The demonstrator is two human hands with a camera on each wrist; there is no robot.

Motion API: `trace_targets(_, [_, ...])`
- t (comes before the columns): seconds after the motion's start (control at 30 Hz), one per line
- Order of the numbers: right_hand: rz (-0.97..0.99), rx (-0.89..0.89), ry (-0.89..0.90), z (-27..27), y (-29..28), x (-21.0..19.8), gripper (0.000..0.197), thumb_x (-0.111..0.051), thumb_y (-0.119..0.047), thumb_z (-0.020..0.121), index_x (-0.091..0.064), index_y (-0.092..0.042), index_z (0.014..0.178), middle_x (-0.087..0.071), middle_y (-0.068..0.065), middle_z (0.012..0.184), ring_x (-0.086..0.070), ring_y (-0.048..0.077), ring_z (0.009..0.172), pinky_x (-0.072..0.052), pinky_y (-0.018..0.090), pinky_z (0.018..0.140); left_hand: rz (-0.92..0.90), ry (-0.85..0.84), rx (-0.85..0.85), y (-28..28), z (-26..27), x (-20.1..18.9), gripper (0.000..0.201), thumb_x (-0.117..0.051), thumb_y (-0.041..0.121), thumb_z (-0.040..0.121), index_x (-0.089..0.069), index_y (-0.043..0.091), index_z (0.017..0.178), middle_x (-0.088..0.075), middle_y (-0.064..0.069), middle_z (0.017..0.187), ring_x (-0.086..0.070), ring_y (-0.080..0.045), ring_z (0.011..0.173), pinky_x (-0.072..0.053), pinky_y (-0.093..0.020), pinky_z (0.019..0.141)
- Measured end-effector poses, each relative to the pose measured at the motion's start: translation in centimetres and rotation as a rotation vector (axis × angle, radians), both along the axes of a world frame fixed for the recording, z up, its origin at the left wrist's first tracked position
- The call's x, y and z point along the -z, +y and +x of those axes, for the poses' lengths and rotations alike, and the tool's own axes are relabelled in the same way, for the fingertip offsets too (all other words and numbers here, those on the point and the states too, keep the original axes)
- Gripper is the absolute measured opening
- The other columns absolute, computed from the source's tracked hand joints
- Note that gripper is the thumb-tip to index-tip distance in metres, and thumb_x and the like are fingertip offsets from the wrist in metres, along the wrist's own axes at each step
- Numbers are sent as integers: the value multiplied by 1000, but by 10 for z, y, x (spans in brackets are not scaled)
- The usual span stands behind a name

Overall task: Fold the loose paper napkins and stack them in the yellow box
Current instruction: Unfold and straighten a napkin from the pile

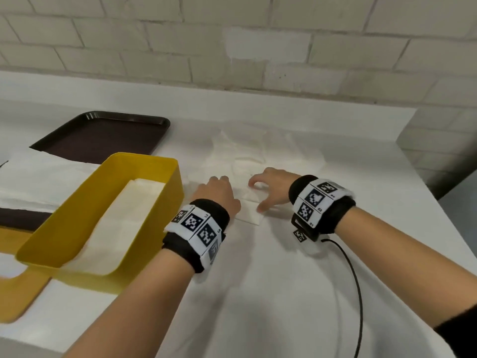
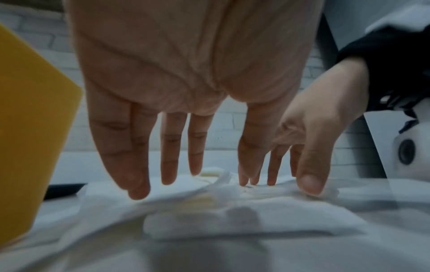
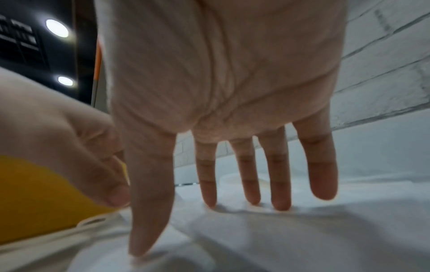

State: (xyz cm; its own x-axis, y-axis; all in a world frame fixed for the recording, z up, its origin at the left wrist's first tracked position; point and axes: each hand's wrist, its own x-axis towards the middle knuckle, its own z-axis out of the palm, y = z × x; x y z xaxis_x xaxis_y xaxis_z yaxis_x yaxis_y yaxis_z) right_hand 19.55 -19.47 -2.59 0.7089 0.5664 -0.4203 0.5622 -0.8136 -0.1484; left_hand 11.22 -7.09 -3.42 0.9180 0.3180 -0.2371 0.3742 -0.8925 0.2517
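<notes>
- A folded paper napkin [image 1: 249,206] is seen flat on the white table [image 1: 284,280], just right of the yellow box [image 1: 144,161] and between the two hands.
- The left hand [image 1: 219,193] is held palm down over the napkin's left part; its fingers [image 2: 170,156] are straight and spread, and nothing is gripped by them. Whether the fingertips touch the paper cannot be told from the blurred wrist view.
- The right hand [image 1: 273,186] is spread wide on the napkin's right side, with its fingertips [image 3: 280,204] and thumb set down on the paper and nothing pinched.
- Loose, crumpled napkins [image 1: 263,151] are seen behind the hands, touching the folded one.
- A stack of folded napkins [image 1: 124,223] lies inside the yellow box.
- A dark brown tray [image 1: 103,133] is placed beyond the box, well apart from the hands.
</notes>
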Motion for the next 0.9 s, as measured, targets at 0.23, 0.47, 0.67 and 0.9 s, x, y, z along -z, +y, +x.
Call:
trace_targets(0.23, [1,23,-157,1,13,9,15,-56,-19,86,-55,-15,100,-49,4,103,-52,24,89,-47,33,72,-116,-59,94,2,27,9,42,-58,30,88,-49,18,128,-53,-6,129,-50,-22,117,-41,-30,94])
trace_targets(0.47, [464,93,-76,1,-9,-11,10,-52,-14,90,-51,-16,80,-60,5,97,-52,19,86,-44,27,77,-299,-161,123,1,32,6,31,-63,27,86,-59,19,115,-57,-2,116,-52,-16,97,-35,-22,81])
trace_targets(0.67, [1008,216,-2,-10,-28,-50,17,-51,-8,92,-48,-22,84,-57,-1,87,-54,13,79,-44,22,72,-706,-429,116,5,16,-23,12,-60,27,89,-66,19,93,-65,6,85,-59,-8,77,-40,-11,62])
trace_targets(0.9, [931,16,85,-23,-47,-64,27,-60,-5,85,-57,-29,97,-52,-10,99,-55,17,93,-49,28,82,-1104,-582,93,-3,-12,-57,9,-61,22,87,-65,21,79,-67,9,69,-63,-3,64,-50,-17,56])
